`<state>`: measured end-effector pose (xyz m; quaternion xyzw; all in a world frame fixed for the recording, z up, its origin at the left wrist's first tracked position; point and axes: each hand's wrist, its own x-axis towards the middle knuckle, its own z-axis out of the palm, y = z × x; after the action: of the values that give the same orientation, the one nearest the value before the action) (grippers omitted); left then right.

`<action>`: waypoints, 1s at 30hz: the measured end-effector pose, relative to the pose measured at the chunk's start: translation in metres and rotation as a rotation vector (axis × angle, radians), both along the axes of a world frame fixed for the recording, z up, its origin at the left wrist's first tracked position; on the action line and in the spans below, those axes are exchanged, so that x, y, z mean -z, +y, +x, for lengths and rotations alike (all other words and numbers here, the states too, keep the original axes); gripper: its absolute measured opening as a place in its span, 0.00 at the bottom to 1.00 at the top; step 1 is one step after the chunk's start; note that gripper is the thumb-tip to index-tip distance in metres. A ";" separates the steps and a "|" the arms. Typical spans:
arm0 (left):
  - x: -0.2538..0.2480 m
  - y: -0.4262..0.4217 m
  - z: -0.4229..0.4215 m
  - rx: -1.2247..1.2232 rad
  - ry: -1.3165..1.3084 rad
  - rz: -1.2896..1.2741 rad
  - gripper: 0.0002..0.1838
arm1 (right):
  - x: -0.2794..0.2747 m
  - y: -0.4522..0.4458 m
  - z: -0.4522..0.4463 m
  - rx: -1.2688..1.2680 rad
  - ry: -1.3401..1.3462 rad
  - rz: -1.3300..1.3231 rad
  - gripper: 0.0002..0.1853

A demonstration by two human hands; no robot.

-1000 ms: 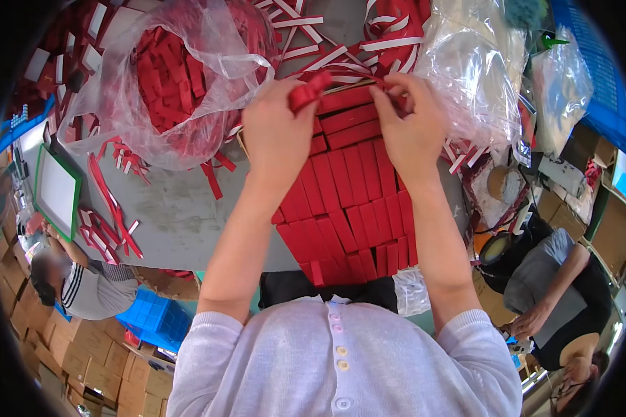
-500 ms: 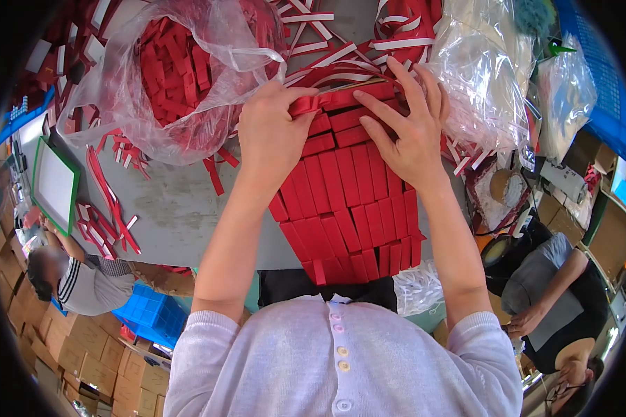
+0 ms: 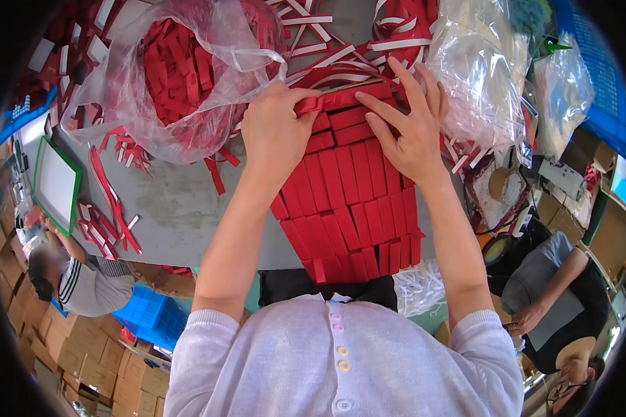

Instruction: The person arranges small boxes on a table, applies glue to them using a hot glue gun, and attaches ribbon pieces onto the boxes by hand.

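Note:
A block of tightly packed, folded red strips (image 3: 341,177) lies on the grey table in front of my body, in several rows. My left hand (image 3: 277,128) is at its far left corner, thumb and fingertips pinched on a red ribbon strip (image 3: 335,101) that runs along the far edge. My right hand (image 3: 414,132) rests at the far right corner with its fingers spread, fingertips touching the strip's right end and the red pieces below it. Loose red-and-white ribbons (image 3: 341,71) curve just beyond both hands.
A clear plastic bag (image 3: 177,69) of red pieces stands at the far left. Clear plastic packs (image 3: 476,69) lie at the far right. A green-edged tray (image 3: 55,184) is on the left. People sit at both sides, near a blue crate (image 3: 149,316) and cardboard boxes (image 3: 94,354).
Both hands stay almost in place at the block's far edge, with only tiny finger shifts. The left hand keeps its pinch on the red ribbon strip.

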<state>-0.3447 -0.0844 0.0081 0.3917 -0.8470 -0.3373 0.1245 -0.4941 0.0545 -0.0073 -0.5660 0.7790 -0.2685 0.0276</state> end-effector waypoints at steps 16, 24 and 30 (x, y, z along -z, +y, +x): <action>-0.021 0.013 0.005 0.019 0.034 -0.039 0.13 | -0.062 -0.011 0.031 0.223 -1.336 -0.206 0.10; -0.016 0.011 0.012 -0.078 0.401 0.435 0.11 | -0.054 -0.008 0.024 0.350 -1.493 -0.142 0.07; -0.039 0.008 0.014 -0.335 0.615 1.685 0.10 | -0.045 -0.002 0.026 0.374 -1.571 -0.130 0.07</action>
<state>-0.3304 -0.0761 0.0472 0.3635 -0.1819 -0.9114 0.0649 -0.4679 0.0529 0.0381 -0.0729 0.5967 -0.6324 0.4886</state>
